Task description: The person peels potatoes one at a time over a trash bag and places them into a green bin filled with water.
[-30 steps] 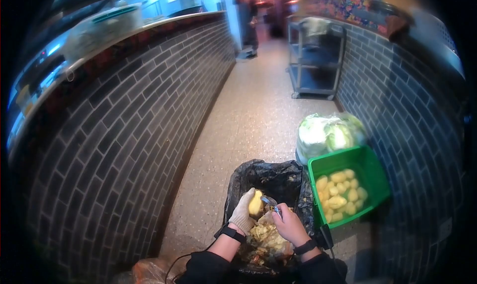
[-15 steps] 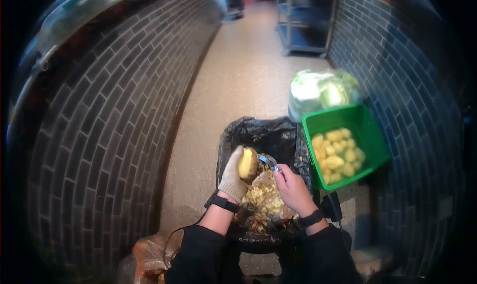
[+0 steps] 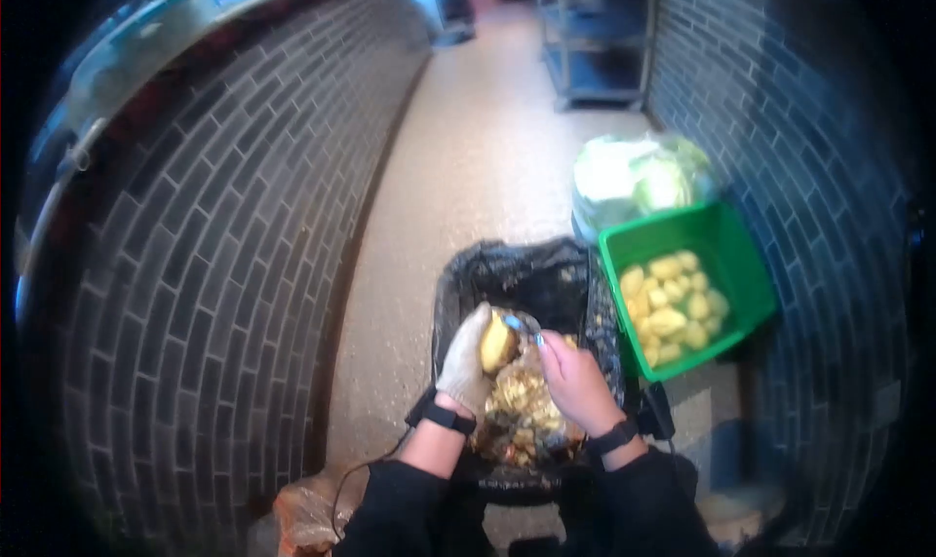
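A pale knitted glove covers my left hand (image 3: 466, 364), which holds a partly peeled potato (image 3: 498, 345), yellow flesh showing, over a bin. My bare right hand (image 3: 577, 374) is closed around the handle of a peeler (image 3: 525, 325), whose head is at the potato's upper right side. Below both hands, peelings (image 3: 522, 411) lie in the bin (image 3: 450, 289), lined with a black bag. To the right, a green crate (image 3: 746, 265) holds several peeled potatoes (image 3: 668, 320).
Behind the crate stands a clear bag of pale green vegetables (image 3: 639, 175). Dark brick walls (image 3: 224, 206) flank the floor (image 3: 458, 138). A metal rack (image 3: 595, 45) stands farther back at the right. An orange and clear plastic bag (image 3: 310, 514) lies at lower left.
The view has shifted slightly, so the bin and crate appear a little lower and farther right. The peeler's head has turned slightly against the potato. Both hands keep their hold.
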Motion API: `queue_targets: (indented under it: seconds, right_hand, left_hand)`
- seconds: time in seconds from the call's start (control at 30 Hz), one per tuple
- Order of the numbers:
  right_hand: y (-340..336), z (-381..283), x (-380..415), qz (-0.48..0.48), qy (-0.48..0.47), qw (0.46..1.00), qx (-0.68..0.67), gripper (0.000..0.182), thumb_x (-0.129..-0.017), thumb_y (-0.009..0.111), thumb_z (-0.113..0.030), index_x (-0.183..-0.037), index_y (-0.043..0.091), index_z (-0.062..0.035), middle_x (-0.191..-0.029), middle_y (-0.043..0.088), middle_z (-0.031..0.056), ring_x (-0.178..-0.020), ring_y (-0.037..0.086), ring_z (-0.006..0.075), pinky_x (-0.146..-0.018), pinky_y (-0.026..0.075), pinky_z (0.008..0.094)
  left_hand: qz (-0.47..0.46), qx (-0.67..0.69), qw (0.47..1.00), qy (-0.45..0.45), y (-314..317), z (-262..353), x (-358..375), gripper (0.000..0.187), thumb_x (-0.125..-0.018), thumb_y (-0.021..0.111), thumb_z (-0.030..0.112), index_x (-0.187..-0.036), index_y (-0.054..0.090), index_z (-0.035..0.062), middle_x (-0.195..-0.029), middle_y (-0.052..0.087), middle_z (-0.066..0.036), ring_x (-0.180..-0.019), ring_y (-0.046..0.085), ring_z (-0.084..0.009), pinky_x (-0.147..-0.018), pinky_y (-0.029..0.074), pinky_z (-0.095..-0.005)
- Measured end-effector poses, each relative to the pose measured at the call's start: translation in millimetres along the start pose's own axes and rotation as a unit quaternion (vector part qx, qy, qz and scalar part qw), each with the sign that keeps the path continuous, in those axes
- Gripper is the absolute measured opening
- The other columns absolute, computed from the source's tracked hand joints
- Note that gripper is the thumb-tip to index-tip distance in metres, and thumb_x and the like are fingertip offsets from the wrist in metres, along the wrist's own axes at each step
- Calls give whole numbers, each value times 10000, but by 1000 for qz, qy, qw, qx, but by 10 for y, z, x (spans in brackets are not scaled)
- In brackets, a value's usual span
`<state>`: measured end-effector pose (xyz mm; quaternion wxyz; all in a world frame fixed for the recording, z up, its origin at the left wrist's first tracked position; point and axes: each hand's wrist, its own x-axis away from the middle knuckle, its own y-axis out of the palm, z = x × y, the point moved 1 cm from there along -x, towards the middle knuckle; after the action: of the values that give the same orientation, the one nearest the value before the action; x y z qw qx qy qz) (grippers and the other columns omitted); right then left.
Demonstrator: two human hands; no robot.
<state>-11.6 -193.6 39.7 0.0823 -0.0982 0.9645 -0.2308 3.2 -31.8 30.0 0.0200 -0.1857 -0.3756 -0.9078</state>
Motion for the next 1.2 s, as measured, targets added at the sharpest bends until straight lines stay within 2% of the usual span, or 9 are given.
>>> queue_targets:
  seconds: [0.07, 0.13, 0.2, 0.23, 0.33, 0.4, 0.67, 0.83, 1.2]
  right_hand:
    - [-19, -63, 5, -15, 19, 1000, -13, 238, -988, 443, -213, -1036, 586, -30, -760, 617, 243, -735, 616, 425, -638, 466, 481]
    - [5, -37, 4, -26, 28, 999, -4, 235, -986, 445, -211, -1038, 584, -28, -753, 615, 248, -721, 618, 417, -640, 470, 478]
    - [107, 140, 14, 15, -22, 999, 28, 255, -982, 486, -213, -1147, 577, -41, -752, 598, 251, -744, 637, 410, -627, 484, 424]
    - [97, 101, 21, -4, 3, 999, 35, 267, -982, 483, -226, -1151, 575, -42, -780, 613, 251, -787, 641, 416, -650, 488, 434]
    - [116, 119, 32, -13, 6, 999, 29, 273, -982, 477, -236, -1146, 575, -41, -801, 624, 249, -804, 641, 414, -670, 491, 434]
    - [124, 117, 29, -14, 9, 999, 37, 279, -982, 472, -240, -1148, 572, -39, -817, 630, 249, -818, 643, 412, -684, 492, 433]
    - [198, 109, 54, -25, 29, 999, 38, 274, -977, 477, -237, -1164, 555, -53, -841, 623, 264, -856, 613, 445, -686, 487, 456]
    - [199, 51, 30, -33, 37, 998, 46, 260, -976, 480, -239, -1143, 548, -52, -841, 621, 265, -846, 613, 447, -675, 483, 464]
    - [192, 89, 29, -20, 26, 999, 40, 259, -974, 486, -237, -1136, 541, -42, -822, 617, 265, -827, 609, 453, -653, 476, 476]
  left_hand:
    - [3, 12, 1000, 0, -148, -87, -105, 266, -971, 554, 347, -1043, 595, 95, -931, 659, -46, -789, 657, -161, -697, 558, -307]
    - [8, 4, 1000, -13, -228, -107, -153, 249, -965, 571, 333, -1048, 588, 98, -923, 651, -39, -784, 653, -150, -677, 554, -301]
    - [39, -9, 999, 0, -117, -65, -75, 246, -962, 577, 336, -1019, 595, 98, -900, 641, -37, -752, 644, -143, -652, 544, -295]
    - [33, -2, 999, -2, -177, -90, -138, 242, -960, 580, 331, -1013, 597, 95, -896, 639, -37, -751, 642, -143, -646, 539, -292]
    - [15, 17, 1000, 8, -306, -179, -176, 238, -956, 586, 319, -1001, 599, 85, -889, 636, -41, -755, 639, -144, -631, 526, -284]
    - [19, -1, 1000, 0, -349, -186, -204, 344, -968, 539, 397, -1019, 617, 66, -925, 663, -84, -814, 647, -203, -734, 547, -346]
    - [43, -6, 999, 20, -265, -116, -99, 261, -954, 582, 346, -989, 617, 90, -880, 657, -58, -762, 637, -167, -642, 532, -298]
    - [62, 15, 998, -14, -235, -78, -113, 215, -936, 624, 299, -1001, 595, 96, -866, 624, -36, -731, 633, -150, -613, 538, -306]
    - [50, 15, 999, -13, -208, -102, -139, 202, -930, 632, 278, -1001, 599, 91, -876, 628, -32, -755, 639, -145, -643, 536, -293]
